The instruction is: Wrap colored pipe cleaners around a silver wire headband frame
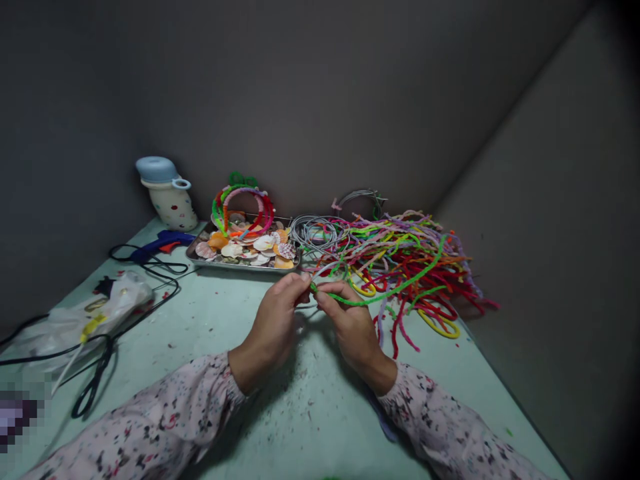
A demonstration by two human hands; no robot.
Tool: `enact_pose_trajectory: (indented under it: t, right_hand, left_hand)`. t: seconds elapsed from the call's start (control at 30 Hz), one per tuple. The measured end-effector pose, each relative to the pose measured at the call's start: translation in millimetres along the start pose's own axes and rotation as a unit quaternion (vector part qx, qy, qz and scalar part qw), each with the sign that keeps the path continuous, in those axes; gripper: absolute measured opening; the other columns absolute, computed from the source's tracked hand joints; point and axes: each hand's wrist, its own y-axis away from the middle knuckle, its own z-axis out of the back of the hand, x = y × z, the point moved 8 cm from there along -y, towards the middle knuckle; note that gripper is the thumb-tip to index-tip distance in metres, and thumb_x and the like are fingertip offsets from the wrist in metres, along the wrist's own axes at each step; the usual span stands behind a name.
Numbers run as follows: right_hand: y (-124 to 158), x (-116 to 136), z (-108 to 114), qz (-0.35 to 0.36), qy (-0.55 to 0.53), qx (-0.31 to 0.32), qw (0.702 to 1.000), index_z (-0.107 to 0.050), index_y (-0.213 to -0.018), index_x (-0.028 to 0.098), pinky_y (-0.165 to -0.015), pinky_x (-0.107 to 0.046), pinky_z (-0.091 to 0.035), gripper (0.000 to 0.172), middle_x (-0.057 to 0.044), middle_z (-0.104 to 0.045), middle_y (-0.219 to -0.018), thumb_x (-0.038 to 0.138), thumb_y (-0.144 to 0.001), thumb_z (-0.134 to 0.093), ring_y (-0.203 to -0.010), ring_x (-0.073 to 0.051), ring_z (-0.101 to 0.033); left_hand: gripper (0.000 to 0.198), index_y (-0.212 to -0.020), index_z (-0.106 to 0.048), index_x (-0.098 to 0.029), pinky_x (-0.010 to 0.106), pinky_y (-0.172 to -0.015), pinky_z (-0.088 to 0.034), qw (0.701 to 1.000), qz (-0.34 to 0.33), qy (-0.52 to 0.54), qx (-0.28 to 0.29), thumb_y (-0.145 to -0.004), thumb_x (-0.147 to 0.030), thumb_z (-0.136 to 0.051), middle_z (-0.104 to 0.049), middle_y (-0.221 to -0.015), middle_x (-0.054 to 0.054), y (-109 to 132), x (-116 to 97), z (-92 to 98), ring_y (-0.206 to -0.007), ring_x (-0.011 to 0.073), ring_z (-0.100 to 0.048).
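The left hand [273,330] and right hand [353,327] are raised above the pale green tabletop [320,407], directly in front of the steel tray [244,265]. Both forearms, in floral-print sleeves [170,413], angle inward from the lower corners of the view, and the hands meet near the centre with the wrists bent.

The right hand's thumb and fingers [327,297] are closed in a pinch on the green pipe cleaner [380,295], near one end. The rest of that pipe cleaner extends up and to the right, over the multicoloured pipe cleaner pile [400,267]. The left hand's fingers [295,281] are curled and held together beside that end. Whether they grip the pipe cleaner cannot be determined.

The steel tray holds seashells [240,248], with pipe cleaner hoops [243,210] standing at its back edge. A coil of grey wire [315,233] lies just right of the tray, and the pile lies farther right. Left of the tray are a blue glue gun [160,245] and a spotted ceramic pot with a blue lid [167,193]. Farther left and nearer the person are a plastic bag [85,320] and black-handled scissors [95,377]. A yellow mark on the bag is too blurred to read, and no writing is legible.
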Motion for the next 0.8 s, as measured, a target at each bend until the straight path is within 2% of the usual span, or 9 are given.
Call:
enact_pose_trajectory:
  t: [0.2,0.37,0.53,0.7,0.8]
  right_hand:
    - [-2,-13,4,-0.032,-0.049,-0.001,0.998,-0.064,-0.089,0.022,-0.073,-0.028,-0.044,0.016,0.001,-0.063,-0.082,0.036,-0.082,-0.064,-0.074,-0.014,-0.055]
    - [-4,-16,2,-0.063,-0.153,0.004,0.986,-0.064,-0.089,0.022,-0.074,-0.027,-0.046,0.014,0.001,-0.064,-0.085,0.034,-0.081,-0.066,-0.079,-0.014,-0.057]
    - [-9,-24,0,-0.118,-0.24,-0.001,0.964,-0.066,-0.086,0.021,-0.065,-0.025,-0.048,0.016,-0.001,-0.067,-0.089,0.032,-0.075,-0.071,-0.08,-0.015,-0.06]
    - [-11,-26,-3,-0.141,-0.222,0.034,0.964,-0.069,-0.086,0.019,-0.071,-0.029,-0.05,0.021,-0.004,-0.07,-0.087,0.039,-0.081,-0.065,-0.08,-0.017,-0.062]
    - [-12,-16,-4,-0.112,-0.165,0.062,0.978,-0.069,-0.086,0.019,-0.075,-0.03,-0.049,0.021,-0.003,-0.069,-0.086,0.039,-0.081,-0.065,-0.078,-0.015,-0.062]
  left_hand:
    - [0.017,-0.073,-0.058,-0.017,0.022,-0.065,-0.036,0.999,0.02,0.034,0.004,-0.081,-0.031,-0.063,-0.05,-0.071,-0.003,-1,6,-2.1,-0.066,0.0102,-0.043]
    - [0.018,-0.083,-0.067,-0.019,0.022,-0.066,-0.037,1.0,0.016,-0.012,0.011,-0.082,-0.037,-0.065,-0.058,-0.078,-0.001,-3,10,0.5,-0.069,0.0108,-0.047]
    - [0.019,-0.089,-0.072,-0.018,0.026,-0.082,-0.042,0.999,0.016,-0.024,0.042,-0.082,-0.035,-0.066,-0.067,-0.091,0.004,-5,12,-2.6,-0.084,0.0145,-0.057]
    - [0.019,-0.09,-0.072,-0.018,0.027,-0.082,-0.043,0.999,0.018,-0.012,0.026,-0.081,-0.034,-0.067,-0.069,-0.093,0.005,-7,14,1.4,-0.085,0.0148,-0.059]
    - [0.017,-0.091,-0.071,-0.019,0.026,-0.082,-0.043,1.0,0.011,0.007,0.006,-0.08,-0.033,-0.068,-0.068,-0.093,0.004,-8,13,4.7,-0.085,0.0135,-0.059]
